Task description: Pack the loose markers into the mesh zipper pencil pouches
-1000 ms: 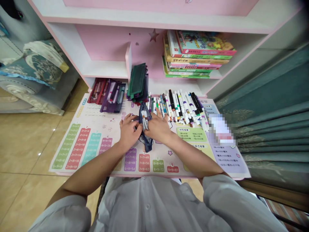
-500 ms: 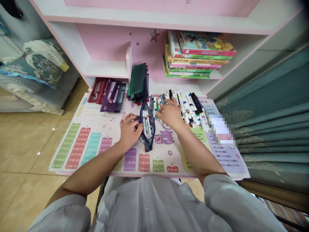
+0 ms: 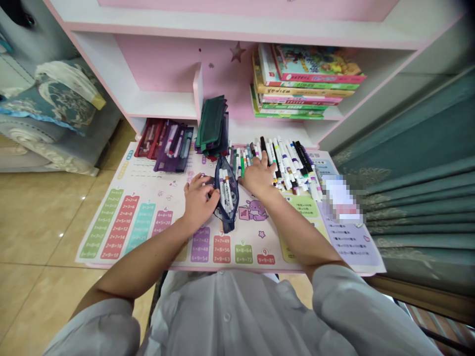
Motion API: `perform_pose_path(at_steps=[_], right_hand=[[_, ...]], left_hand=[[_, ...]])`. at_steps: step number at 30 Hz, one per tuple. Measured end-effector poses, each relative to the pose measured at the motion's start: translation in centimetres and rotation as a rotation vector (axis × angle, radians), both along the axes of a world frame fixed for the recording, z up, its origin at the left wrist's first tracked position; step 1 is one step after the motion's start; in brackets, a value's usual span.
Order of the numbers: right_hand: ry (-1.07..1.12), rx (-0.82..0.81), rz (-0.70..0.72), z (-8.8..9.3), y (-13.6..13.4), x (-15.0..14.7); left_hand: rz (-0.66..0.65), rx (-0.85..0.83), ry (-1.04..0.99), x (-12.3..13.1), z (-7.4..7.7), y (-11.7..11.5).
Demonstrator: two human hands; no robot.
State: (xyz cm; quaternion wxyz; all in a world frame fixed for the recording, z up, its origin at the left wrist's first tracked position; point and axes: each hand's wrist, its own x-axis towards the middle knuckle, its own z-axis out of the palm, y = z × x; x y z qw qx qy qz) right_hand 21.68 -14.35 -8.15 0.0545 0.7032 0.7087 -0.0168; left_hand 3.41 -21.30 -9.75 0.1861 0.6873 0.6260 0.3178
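Note:
A dark blue mesh pencil case [image 3: 227, 198] lies open on the desk mat [image 3: 148, 217] with several markers inside. My left hand [image 3: 198, 200] grips its left edge, fingers curled on the mesh. My right hand [image 3: 260, 177] rests on the near edge of a heap of loose markers [image 3: 284, 160], fingers curled down among them; whether it grips one is hidden.
Filled purple and red pencil cases [image 3: 166, 141] lie at the back left. A stack of green and dark empty cases [image 3: 211, 123] leans by the shelf divider. Books [image 3: 300, 81] are piled on the shelf. A teal curtain [image 3: 419, 173] hangs at the right.
My right hand left the pencil case and moved right and back onto the marker heap. The left hand stayed on the case.

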Motion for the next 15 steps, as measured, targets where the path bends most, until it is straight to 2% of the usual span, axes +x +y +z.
perform_pose_path(at_steps=[10, 15], right_hand=[[0.027, -0.062, 0.025, -0.07, -0.29, -0.72], [0.071, 0.026, 0.012, 0.33, -0.26, -0.18]], left_hand=[[-0.005, 0.007, 0.008, 0.00, 0.00, -0.06], [-0.004, 0.007, 0.016, -0.03, -0.09, 0.03]])
